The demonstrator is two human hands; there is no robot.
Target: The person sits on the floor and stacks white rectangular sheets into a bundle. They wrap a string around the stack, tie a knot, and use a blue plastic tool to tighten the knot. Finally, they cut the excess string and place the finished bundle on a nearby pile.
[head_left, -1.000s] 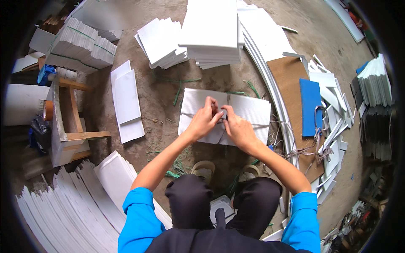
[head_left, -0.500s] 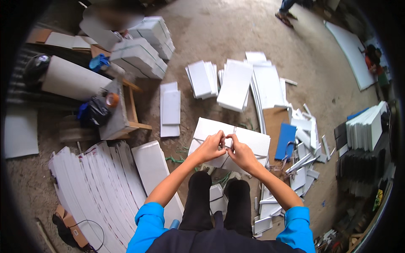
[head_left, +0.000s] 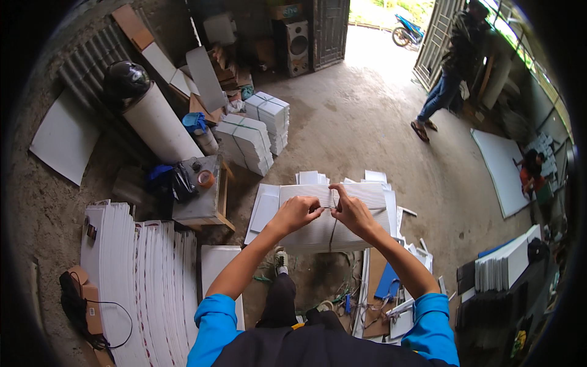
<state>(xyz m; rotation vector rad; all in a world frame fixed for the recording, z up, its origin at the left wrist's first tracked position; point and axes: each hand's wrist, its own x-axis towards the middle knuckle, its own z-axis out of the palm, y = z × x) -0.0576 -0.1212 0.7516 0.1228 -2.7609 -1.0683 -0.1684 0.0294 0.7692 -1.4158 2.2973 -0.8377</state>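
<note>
In front of me is a bundle of white ribbed sheets (head_left: 306, 241), tied with a thin dark string (head_left: 332, 235) that crosses its top. My left hand (head_left: 297, 214) is closed on the string near the middle of the bundle. Right beside it, my right hand (head_left: 353, 215) pinches the string too, its index finger reaching up along it toward the far side. The bundle appears to hang off the floor, above my feet, and hides part of the white pieces behind it.
A tall row of white panels (head_left: 150, 275) stands at left, near a small table (head_left: 195, 202) holding tape and a black bag. Tied white stacks (head_left: 244, 144) sit beyond. Offcuts lie at right. One person (head_left: 449, 67) stands by the doorway; another (head_left: 532, 174) crouches beside a white sheet.
My view has tilted up, bringing the doorway into sight. The bundle has come up with my hands and now covers the stacks behind it. My hands stay together at the string.
</note>
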